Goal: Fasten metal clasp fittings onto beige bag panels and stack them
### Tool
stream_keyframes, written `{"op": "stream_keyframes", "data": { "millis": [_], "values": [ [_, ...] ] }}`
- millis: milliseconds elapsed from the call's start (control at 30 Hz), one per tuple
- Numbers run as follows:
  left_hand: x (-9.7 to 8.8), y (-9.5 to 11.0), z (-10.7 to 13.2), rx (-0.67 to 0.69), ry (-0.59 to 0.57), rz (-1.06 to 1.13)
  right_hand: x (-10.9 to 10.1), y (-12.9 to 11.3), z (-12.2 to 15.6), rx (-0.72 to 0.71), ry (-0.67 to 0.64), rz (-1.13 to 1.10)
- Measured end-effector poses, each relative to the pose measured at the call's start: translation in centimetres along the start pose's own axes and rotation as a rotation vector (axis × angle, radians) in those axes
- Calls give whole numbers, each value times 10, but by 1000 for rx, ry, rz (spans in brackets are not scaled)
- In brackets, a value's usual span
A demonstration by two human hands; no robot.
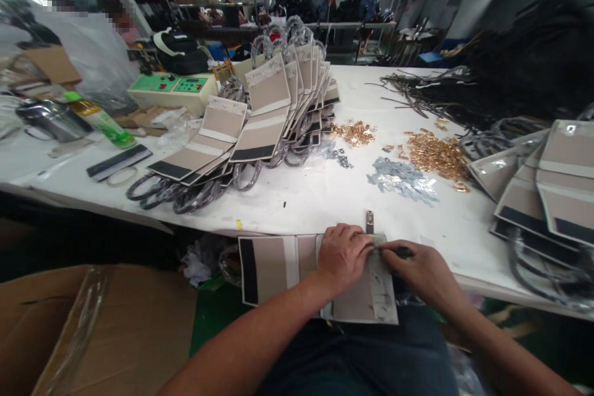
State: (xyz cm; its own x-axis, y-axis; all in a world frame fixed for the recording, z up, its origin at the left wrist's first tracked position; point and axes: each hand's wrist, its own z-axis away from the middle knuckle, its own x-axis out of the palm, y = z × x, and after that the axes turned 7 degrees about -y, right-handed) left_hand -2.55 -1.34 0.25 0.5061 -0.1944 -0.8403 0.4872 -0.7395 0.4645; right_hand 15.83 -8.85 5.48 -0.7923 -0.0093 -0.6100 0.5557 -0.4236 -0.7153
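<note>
A beige bag panel (269,266) with pale strips and a dark end band lies across my lap, its far edge against the table. My left hand (344,257) lies over it, fingers curled and pressed together, gripping it near the far edge. Close by on the right, my right hand (413,260) pinches thumb and fingertips at the pale strip (384,294) on the panel's end. What sits between those fingertips is too small and hidden to name. A dark tab with a metal fitting (370,218) sticks out past the panel's far edge onto the table.
Piled bag panels with wrapped handles (264,111) stand left of centre, more panels (566,167) at right. Gold metal pieces (436,154) and flat silver plates (401,179) lie ahead. Black strips (417,90), a bottle (104,124) and a cardboard box (134,322) flank the workspace.
</note>
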Motion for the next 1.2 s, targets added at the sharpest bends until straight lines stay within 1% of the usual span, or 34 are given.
{"op": "stream_keyframes", "data": {
  "millis": [67, 167, 267, 433, 633, 700, 767, 867, 933, 1000, 1067, 1200],
  "values": [
    [0, -1, 1, 9, 1, -4, -3, -3, -1, 46, 0, -5],
    [1, -1, 2, 18, -4, -21, -6, -8, -2, 69, -9, -10],
    [2, -1, 2, 15, -5, -35, -6, -10, -4, 47, -24, -6],
    [2, 1, 1, 12, -1, -35, -2, -4, -9, 25, 29, -5],
    [0, 2, -1, 3, -16, -35, -1, -1, -16, 35, -16, 35],
    [-1, 2, -1, 2, -14, -37, -5, -4, -15, 44, -66, 25],
    [-2, 2, 0, 8, 1, -44, -14, -10, -14, 49, -114, -39],
    [-3, 1, 2, 28, 34, -56, -31, -28, -18, -20, -111, -106],
    [-2, -1, 3, 35, 45, -58, -40, -44, -32, -88, -70, -52],
    [-1, -2, 4, 34, 47, -55, -46, -59, -58, -136, -8, 86],
    [1, -3, 4, 31, 54, -46, -46, -70, -94, -158, 68, 232],
    [8, -10, 5, 31, 74, -21, -36, -82, -176, -131, 144, 358]
  ]
}}
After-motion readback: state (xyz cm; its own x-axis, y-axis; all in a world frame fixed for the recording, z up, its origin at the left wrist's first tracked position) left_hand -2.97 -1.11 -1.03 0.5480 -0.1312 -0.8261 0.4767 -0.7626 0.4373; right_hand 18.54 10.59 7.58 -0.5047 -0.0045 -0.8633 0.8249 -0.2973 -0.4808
